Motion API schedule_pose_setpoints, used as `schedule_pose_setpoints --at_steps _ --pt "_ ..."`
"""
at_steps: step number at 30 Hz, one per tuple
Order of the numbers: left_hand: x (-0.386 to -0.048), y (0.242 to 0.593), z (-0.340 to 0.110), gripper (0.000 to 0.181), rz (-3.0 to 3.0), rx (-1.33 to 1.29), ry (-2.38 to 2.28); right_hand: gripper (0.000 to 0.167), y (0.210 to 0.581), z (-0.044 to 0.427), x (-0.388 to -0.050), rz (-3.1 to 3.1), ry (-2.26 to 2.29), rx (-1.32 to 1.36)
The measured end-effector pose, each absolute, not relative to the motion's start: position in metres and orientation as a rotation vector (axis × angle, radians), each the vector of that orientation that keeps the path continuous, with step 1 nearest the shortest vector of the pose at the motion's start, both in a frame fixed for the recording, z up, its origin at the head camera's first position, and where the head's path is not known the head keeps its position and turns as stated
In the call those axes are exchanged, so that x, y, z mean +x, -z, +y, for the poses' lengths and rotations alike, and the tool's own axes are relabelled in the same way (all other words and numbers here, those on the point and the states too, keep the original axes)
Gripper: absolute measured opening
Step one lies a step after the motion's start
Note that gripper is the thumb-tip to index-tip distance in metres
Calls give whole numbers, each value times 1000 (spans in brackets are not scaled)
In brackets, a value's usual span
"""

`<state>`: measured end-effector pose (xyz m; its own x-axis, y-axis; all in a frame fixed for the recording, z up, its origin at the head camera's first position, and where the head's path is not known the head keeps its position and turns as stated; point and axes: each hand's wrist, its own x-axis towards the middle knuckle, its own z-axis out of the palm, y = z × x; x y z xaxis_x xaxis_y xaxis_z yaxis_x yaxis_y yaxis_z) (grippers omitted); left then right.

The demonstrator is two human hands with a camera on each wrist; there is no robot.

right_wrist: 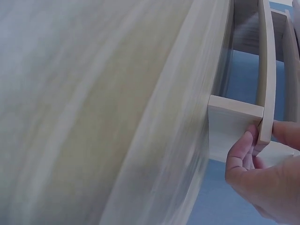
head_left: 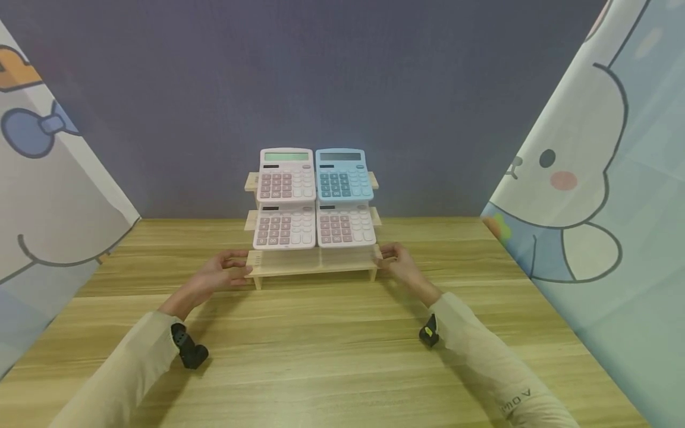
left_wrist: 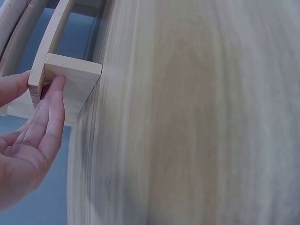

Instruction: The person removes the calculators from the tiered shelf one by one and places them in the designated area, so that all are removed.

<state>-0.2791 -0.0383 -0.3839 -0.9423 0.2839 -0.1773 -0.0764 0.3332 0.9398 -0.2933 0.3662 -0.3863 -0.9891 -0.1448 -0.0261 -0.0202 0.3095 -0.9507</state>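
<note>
A stepped wooden rack stands on the table, its lowest step nearest the person. Two white calculators lean on the middle level; behind and above them are a white one and a blue one. The left hand pinches the left end of the lowest board; in the left wrist view its thumb is above the board and fingers are below. The right hand pinches the right end likewise, its fingertips beside the rack's leg in the right wrist view.
The wood-grain table extends in front of the rack and to both sides. A dark grey panel rises behind it. Cartoon-printed sheets flank the table. A black wrist camera sits at the left cuff, another at the right.
</note>
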Motion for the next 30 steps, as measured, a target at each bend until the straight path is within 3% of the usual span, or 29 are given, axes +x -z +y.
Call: schedule_pose_setpoints --at_steps 19,30 --pt "-277 384 -38 67 2335 197 -1605 42 388 379 -305 2483 1769 -162" --pt "-278 383 -38 66 2351 203 -1587 38 369 391 -315 2501 1834 -153"
